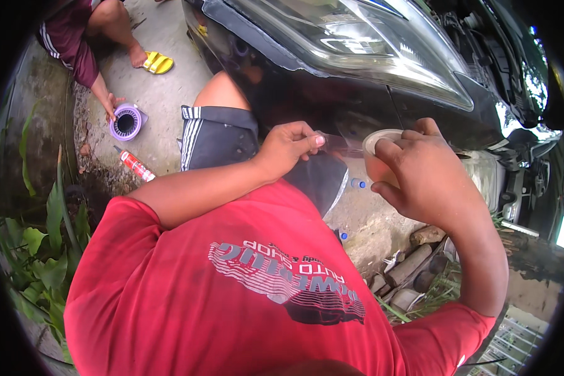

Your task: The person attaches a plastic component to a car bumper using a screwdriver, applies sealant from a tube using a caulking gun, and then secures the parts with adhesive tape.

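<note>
A roll of clear tape (377,170) sits in my right hand (423,169), with the fingers wrapped over its rim and into its ring. From the roll a short see-through strip of tape (343,145) stretches across to my left hand (289,149), whose thumb and fingers pinch its free end. Both hands are in front of the dark car bumper (351,103), below a large clear headlight (357,47). Whether the strip touches the car cannot be seen.
At upper left, another person's hand (111,106) touches a purple round part with a ribbed black opening (126,123). A red tube (135,165) lies near my left forearm. Blue-capped bottles (358,183) are beyond my shorts; cut logs (408,264) lie at right, leafy plants (51,269) at left.
</note>
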Available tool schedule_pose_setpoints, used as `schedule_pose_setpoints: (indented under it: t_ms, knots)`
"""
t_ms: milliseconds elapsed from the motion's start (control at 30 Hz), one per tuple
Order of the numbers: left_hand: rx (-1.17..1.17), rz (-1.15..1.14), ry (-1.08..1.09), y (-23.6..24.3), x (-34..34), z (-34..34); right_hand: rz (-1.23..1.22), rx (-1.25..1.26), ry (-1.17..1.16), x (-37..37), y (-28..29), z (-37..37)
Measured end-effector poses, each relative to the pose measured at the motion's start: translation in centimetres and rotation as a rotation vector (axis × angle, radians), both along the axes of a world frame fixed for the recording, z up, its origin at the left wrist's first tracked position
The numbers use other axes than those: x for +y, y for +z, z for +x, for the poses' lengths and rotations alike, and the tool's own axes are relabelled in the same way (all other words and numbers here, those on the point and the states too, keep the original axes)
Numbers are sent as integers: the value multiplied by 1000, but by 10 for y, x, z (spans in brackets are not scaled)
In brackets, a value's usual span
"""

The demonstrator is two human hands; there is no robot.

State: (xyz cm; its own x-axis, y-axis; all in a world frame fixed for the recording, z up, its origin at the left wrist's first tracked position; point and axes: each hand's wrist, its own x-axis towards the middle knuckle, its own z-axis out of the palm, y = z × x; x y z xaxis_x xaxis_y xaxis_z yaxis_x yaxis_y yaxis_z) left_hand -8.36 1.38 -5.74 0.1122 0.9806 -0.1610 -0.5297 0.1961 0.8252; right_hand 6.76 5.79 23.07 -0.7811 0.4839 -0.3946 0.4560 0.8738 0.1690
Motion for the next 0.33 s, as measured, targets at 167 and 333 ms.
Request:
schedule_pose_setpoints:
  t_ms: [167, 333]
  knots:
    - [13, -81, 85, -1, 5, 8, 284, 6, 226, 15, -2, -26]
    - [16, -296, 122, -9, 3, 10, 287, -120, 329, 13, -43, -42]
